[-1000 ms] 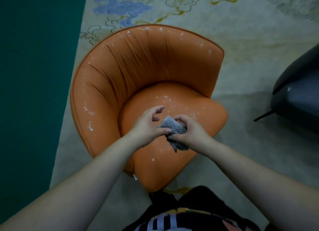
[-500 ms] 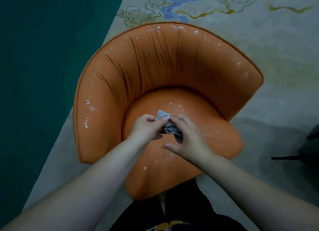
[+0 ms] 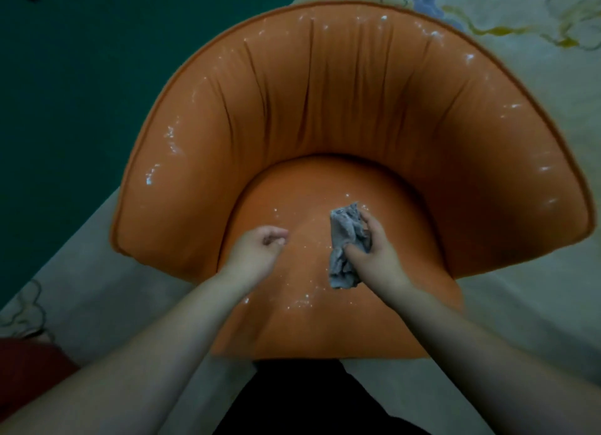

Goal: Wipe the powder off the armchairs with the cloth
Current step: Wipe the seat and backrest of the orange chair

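Cloth [image 3: 345, 239]: bunched, gripped in right hand [image 3: 377, 255]; left hand [image 3: 258, 250] curled, empty. Powder flecks [image 3: 304, 299] on armchair seat [image 3: 325, 180] lie between both hands.

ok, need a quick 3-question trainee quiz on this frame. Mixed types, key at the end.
1. Multiple choice: which hand grips the grey cloth over the orange armchair? A) left B) right C) both
2. True or false: the seat is already wiped clean.
3. Fill in: the left hand holds ____.

Key:
1. B. The right hand grips it.
2. False. White powder dots the seat.
3. Nothing. It is apart from the cloth, fingers curled.
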A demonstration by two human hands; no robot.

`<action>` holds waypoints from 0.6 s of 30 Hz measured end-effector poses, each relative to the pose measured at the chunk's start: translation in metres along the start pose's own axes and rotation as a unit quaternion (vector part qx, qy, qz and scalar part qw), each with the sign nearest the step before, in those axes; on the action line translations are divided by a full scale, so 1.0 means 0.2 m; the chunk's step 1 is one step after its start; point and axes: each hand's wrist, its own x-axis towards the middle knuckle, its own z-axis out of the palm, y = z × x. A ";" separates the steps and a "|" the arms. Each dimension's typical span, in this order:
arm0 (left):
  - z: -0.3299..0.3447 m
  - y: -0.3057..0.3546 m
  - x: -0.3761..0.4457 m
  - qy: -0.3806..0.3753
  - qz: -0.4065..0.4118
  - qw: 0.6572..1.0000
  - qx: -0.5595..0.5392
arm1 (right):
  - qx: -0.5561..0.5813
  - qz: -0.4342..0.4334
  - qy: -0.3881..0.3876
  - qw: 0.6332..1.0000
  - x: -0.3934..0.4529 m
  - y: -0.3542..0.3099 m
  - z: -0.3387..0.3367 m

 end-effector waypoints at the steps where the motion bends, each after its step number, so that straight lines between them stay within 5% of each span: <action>1: 0.00 -0.05 0.03 0.011 0.004 0.999 0.038 | 0.010 0.008 -0.012 1.000 0.03 0.02 0.02; 10: 0.07 -0.57 0.37 0.064 0.023 0.976 0.206 | 0.120 0.080 -0.056 0.988 0.42 0.26 0.28; 18: 0.16 -0.89 0.64 0.068 0.015 0.971 0.228 | 0.010 0.065 -0.022 0.998 0.70 0.52 0.52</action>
